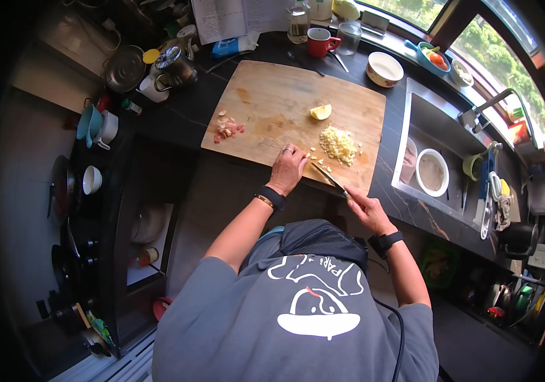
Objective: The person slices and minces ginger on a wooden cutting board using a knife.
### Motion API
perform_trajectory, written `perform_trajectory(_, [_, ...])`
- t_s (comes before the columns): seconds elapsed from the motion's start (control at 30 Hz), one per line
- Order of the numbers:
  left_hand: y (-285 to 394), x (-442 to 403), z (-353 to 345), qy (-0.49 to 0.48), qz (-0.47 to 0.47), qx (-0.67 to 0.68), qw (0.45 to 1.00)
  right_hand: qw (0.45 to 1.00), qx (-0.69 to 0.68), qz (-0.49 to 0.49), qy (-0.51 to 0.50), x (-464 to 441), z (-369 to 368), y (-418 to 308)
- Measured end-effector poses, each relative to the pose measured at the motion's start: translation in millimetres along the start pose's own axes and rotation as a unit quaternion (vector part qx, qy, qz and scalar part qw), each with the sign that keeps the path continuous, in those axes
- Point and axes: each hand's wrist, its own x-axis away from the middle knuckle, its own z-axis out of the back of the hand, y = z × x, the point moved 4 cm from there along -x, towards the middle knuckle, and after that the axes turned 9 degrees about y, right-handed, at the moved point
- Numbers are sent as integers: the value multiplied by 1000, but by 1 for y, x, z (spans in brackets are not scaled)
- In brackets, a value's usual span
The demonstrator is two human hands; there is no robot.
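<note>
A wooden chopping board (279, 89) lies at the counter's front edge. My right hand (366, 210) is closed round the handle of a kitchen knife (329, 176), whose blade points up and left across the board's near edge. Close to the knife tip, my left hand (288, 167) rests on the board with its fingers curled together; what they press on is hidden. A few pale bits lie between the hand and the blade. Just beyond is a heap of finely chopped pale yellow pieces (338, 145). A larger pale yellow wedge (321, 112) sits above it, and pinkish scraps (228, 129) lie on the left.
To the right is a sink (434, 121) holding a white round container (432, 172), with a tap (489, 108) over it. A bowl (385, 69), a red mug (321, 42) and a glass jar (349, 38) stand behind the board. Pots (175, 65) crowd the left back.
</note>
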Motion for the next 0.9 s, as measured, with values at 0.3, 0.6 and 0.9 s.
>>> perform_trajectory(0.3, [1, -7, -5, -54, -32, 35, 997, 999, 31, -39, 22, 3, 13, 8])
perform_trajectory(0.6, [-4, -3, -19, -24, -102, 52, 993, 998, 3, 4, 62, -3, 3, 3])
perform_trajectory(0.9, [1, 5, -12, -9, -117, 54, 992, 997, 40, 10, 65, -22, -11, -13])
